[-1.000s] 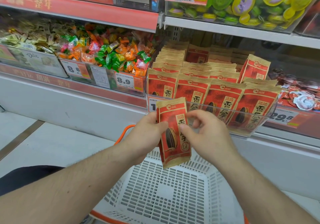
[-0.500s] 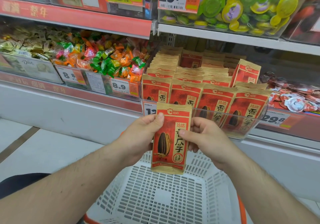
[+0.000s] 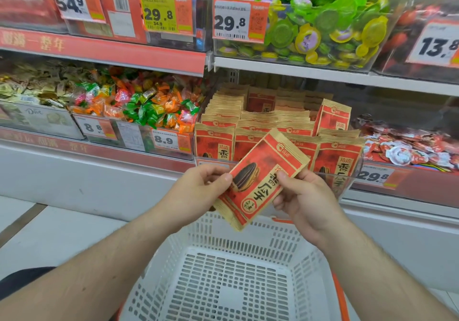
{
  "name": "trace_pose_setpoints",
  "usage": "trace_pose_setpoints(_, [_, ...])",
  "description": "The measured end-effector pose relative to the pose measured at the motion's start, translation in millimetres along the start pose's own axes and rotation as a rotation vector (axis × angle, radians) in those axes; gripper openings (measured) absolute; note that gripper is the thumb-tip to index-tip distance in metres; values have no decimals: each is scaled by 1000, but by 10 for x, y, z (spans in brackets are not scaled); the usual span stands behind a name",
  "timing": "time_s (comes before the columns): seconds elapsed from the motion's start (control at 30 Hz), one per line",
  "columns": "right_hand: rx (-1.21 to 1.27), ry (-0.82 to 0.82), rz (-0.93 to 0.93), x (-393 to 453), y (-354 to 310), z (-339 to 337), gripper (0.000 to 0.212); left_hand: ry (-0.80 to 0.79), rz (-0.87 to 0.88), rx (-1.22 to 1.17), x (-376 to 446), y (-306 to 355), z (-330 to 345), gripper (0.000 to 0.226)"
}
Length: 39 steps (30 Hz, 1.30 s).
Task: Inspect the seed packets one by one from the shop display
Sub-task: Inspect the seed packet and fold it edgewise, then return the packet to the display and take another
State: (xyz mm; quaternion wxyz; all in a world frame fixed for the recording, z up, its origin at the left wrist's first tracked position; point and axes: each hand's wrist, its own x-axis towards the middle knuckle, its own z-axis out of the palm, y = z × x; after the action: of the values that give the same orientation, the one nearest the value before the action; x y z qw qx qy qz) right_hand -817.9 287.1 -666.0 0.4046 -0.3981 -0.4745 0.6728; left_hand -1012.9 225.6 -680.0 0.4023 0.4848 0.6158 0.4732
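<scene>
Above the white slotted plastic basket [image 3: 238,278]: left hand [image 3: 198,191] pinches the flat red-and-kraft seed packet [image 3: 260,179] at its left edge; packet tilted, crimped ends. Right hand [image 3: 305,196] pinches its lower right. Behind, matching packets [image 3: 278,132] in rows.

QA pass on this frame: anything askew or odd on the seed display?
One red-and-tan seed packet at the right of the clear display bin leans sideways, standing above the neat rows. The held red seed packet is tilted, pinched by left hand and right hand. No damage visible.
</scene>
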Motion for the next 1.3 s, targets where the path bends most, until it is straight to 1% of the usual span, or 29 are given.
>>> trace_pose_setpoints(0.07, [84,22,-31,-21,-52,-20,7,52,20,-2,-4,46,-4,12])
trace_pose_setpoints(0.2, [197,12,-54,-90,-117,-13,12,176,8,-225,54,209,74,16])
trace_pose_setpoints(0.33, [348,44,-59,-117,-165,42,14,213,26,-393,164,479,179,11])
trace_pose_setpoints(0.43, [405,82,-80,-94,-232,47,15,206,40,-378,298,654,218,16])
trace_pose_setpoints(0.5, [407,113,-101,-61,-310,32,15,179,54,-271,413,743,228,22])
trace_pose_setpoints(0.53, [403,129,-121,-44,-365,20,16,176,69,-177,479,774,224,24])
trace_pose_setpoints(0.6, [368,168,-190,18,-493,-27,18,219,135,43,606,817,197,28])
trace_pose_setpoints(0.67, [254,195,-293,67,-660,-58,17,262,249,257,717,861,150,31])
trace_pose_setpoints(0.73, [81,219,-397,144,-828,-76,16,243,356,587,849,924,100,40])
trace_pose_setpoints(0.8, [-127,239,-470,275,-961,-76,17,138,379,974,1005,998,62,59])
trace_pose_setpoints(0.83, [-242,257,-493,340,-1017,-61,16,52,352,1107,1085,1037,55,71])
trace_pose_setpoints(0.87, [-361,277,-510,408,-1063,-43,17,-41,312,1189,1167,1066,52,80])
trace_pose_setpoints(0.93, [-556,282,-534,567,-1127,-36,23,-182,258,1268,1301,1112,64,89])
trace_pose_setpoints(0.97, [-623,277,-556,642,-1158,-38,16,-217,256,1285,1358,1127,73,90])
trace_pose_setpoints(1.0, [-665,269,-582,717,-1192,-31,13,-239,261,1291,1418,1137,80,91])
trace_pose_setpoints(1.07, [-751,242,-595,826,-1227,-18,31,-272,255,1297,1491,1130,92,93])
trace_pose_setpoints(1.1, [-782,234,-588,892,-1234,-22,30,-288,241,1300,1530,1109,94,94])
trace_pose_setpoints(1.17, [-829,221,-593,1016,-1235,-47,17,-320,215,1291,1583,1054,93,93])
trace_pose_setpoints(1.2, [-854,226,-595,1068,-1230,-45,16,-334,208,1280,1596,1031,88,91])
trace_pose_setpoints(1.3, [-953,214,-579,1161,-1219,-43,22,-348,222,1275,1601,1013,92,87])
